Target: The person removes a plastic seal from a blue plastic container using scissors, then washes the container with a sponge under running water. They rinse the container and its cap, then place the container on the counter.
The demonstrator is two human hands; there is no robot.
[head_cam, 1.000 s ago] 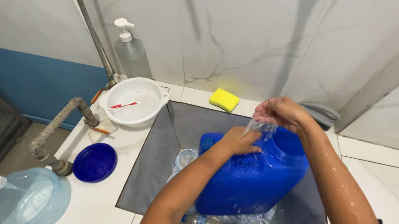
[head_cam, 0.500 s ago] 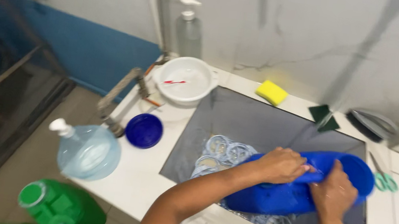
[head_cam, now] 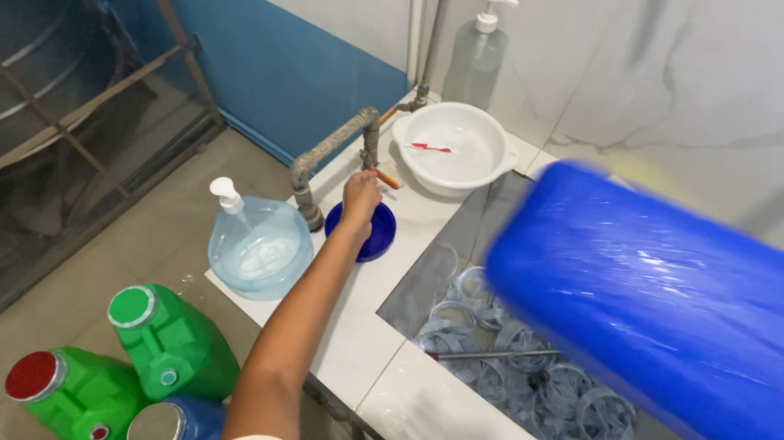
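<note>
My left hand (head_cam: pixel 361 192) reaches out to the grey tap pipe (head_cam: pixel 325 156) and is closed on its orange tap handle (head_cam: pixel 385 180). Just beneath the hand, a round blue lid (head_cam: pixel 378 235) lies on the white counter. A big blue plastic jug (head_cam: pixel 689 340) is raised close to the camera, blurred, and fills the right side of the view. My right hand is hidden. Below the jug, the dark sink (head_cam: pixel 477 226) holds several clear plastic rings (head_cam: pixel 534 370).
A white basin (head_cam: pixel 485 167) with a red stick in it and a tall pump bottle (head_cam: pixel 479 55) stand behind the tap. A round clear pump bottle (head_cam: pixel 259 248) sits at the counter's edge. Green jerrycans (head_cam: pixel 179 343) and a blue one (head_cam: pixel 172 433) stand on the floor beside a metal rack (head_cam: pixel 24 101).
Both hands were on the blue jug in the sink. The jug has since been lifted up near the camera, my left hand has gone to the tap, and the view has swung left.
</note>
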